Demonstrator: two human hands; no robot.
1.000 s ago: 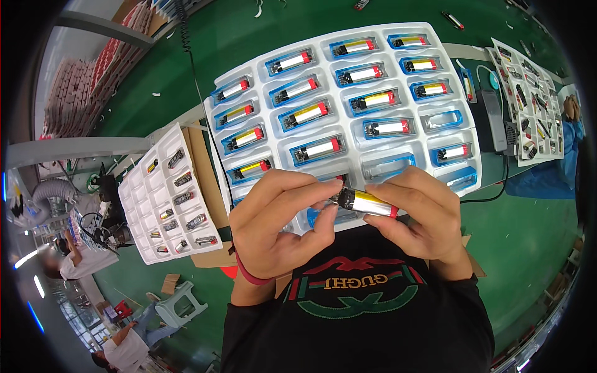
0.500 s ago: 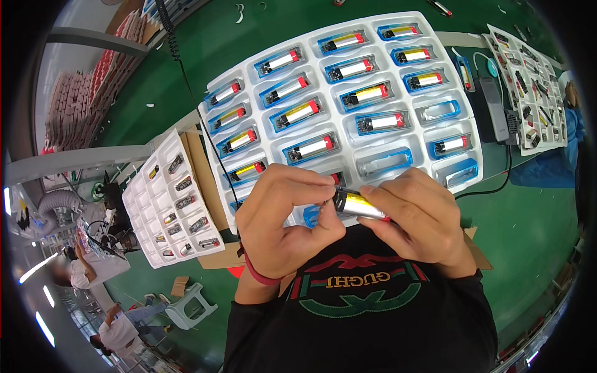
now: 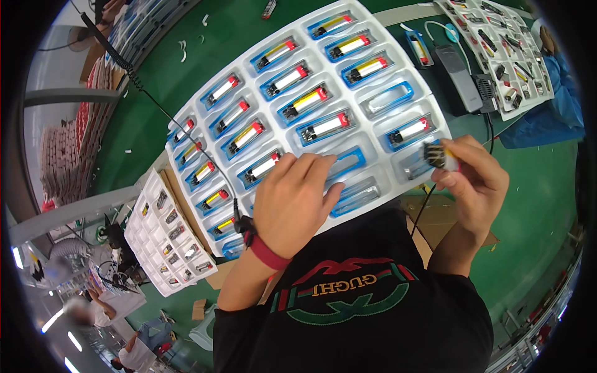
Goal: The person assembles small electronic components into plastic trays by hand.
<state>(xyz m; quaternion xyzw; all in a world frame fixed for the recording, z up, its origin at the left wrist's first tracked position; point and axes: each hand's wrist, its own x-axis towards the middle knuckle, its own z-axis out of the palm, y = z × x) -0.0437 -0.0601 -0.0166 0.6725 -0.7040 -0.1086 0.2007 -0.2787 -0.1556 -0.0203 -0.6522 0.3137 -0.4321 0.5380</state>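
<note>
Between the thumb and fingers of my right hand (image 3: 476, 183), at the tray's near right corner, is a small battery assembly (image 3: 435, 155). Its black end with pale contacts faces up and left, and my fingers hide most of its body. My left hand (image 3: 295, 202) lies over the white moulded tray (image 3: 429, 87), thumb apart from the fingers. Its fingertips are beside a blue-edged clear case (image 3: 356, 159) with no battery in it; whether they touch it I cannot tell. Many other tray pockets hold blue cases with red-ended batteries, such as this battery assembly (image 3: 326, 126).
A cord (image 3: 155, 102) runs across the tray to a red wristband (image 3: 268, 253) on my left wrist. Past the right edge stands a grey device (image 3: 457, 81) with cables. Smaller parts trays lie at left (image 3: 151, 239) and far right (image 3: 485, 12). People are at lower left.
My left hand has come off the battery assembly and now rests over the tray by a case. My right hand has carried the assembly rightward and turned its black end up. The view has shifted.
</note>
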